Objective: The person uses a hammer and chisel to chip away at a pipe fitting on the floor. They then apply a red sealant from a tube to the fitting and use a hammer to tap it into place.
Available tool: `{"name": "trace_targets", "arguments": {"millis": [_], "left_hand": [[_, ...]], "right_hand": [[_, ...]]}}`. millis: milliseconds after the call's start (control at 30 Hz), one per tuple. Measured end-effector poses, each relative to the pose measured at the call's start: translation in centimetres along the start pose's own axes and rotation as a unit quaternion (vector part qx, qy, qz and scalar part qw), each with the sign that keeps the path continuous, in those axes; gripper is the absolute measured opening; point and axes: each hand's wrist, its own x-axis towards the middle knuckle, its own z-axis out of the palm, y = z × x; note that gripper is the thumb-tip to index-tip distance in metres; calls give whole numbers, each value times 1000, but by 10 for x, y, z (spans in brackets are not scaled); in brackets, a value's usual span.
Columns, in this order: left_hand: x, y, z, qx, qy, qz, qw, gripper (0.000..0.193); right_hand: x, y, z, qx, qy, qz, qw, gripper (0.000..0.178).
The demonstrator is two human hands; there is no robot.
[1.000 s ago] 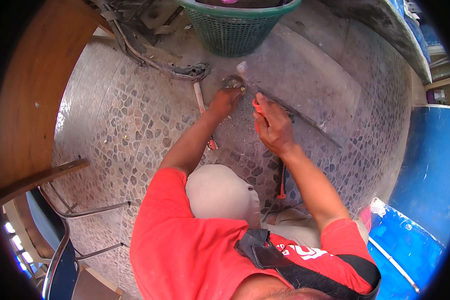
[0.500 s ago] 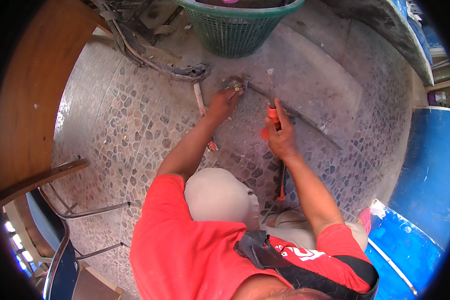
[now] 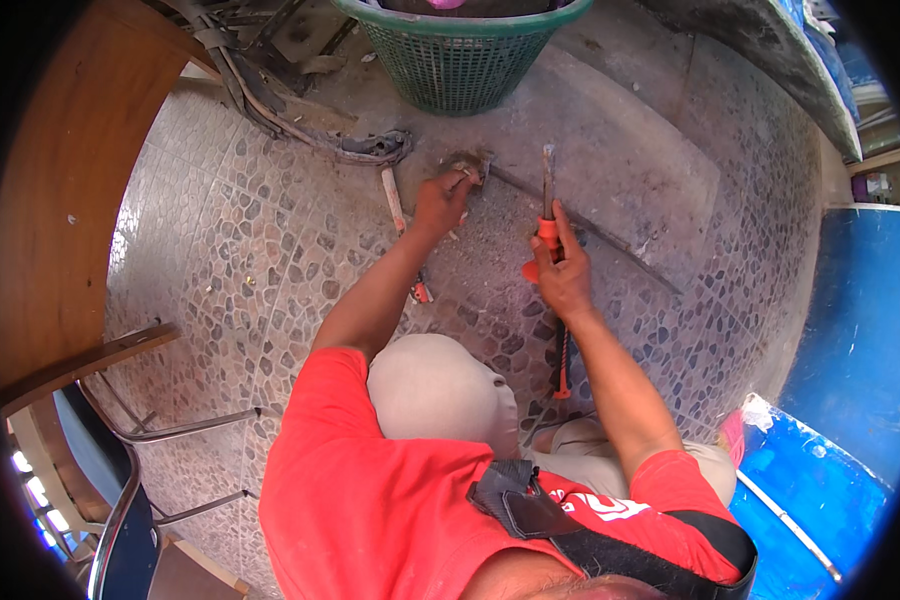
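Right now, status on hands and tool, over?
Right hand gripping orange-handled tool, tip away. Left hand near long bar's end, hold unclear. Green plastic basket beyond both hands.

The left grip (image 3: 438, 207) reaches out near the green basket (image 3: 458, 68), fingers bent; the right grip (image 3: 567, 280) curls closed, farther from the basket.

Matt, dusty grey concrete (image 3: 640, 140), plastic and metal
The slim orange-and-grey tool (image 3: 548, 222) pairs a plastic handle with a dull metal shaft; the round green latticed basket (image 3: 455, 65) is matt plastic, the broad brown wooden panel (image 3: 75, 150) smooth, the bent silver metal tube (image 3: 195, 429) glossy.
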Motion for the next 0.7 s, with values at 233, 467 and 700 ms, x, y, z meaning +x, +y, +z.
{"name": "trace_targets", "arguments": {"millis": [233,467,700], "left_hand": [[4,-25,9,15,41,143,989,15],[5,-14,5,78,-9,132,988,15],[4,-10,3,139,11,270,953,7]], "right_hand": [[2,-3,2,7,-9,19,1000,60],[7,-10,4,-58,-8,-68,996,62],[16,-49,4,-135,14,-283,950,64]]}}
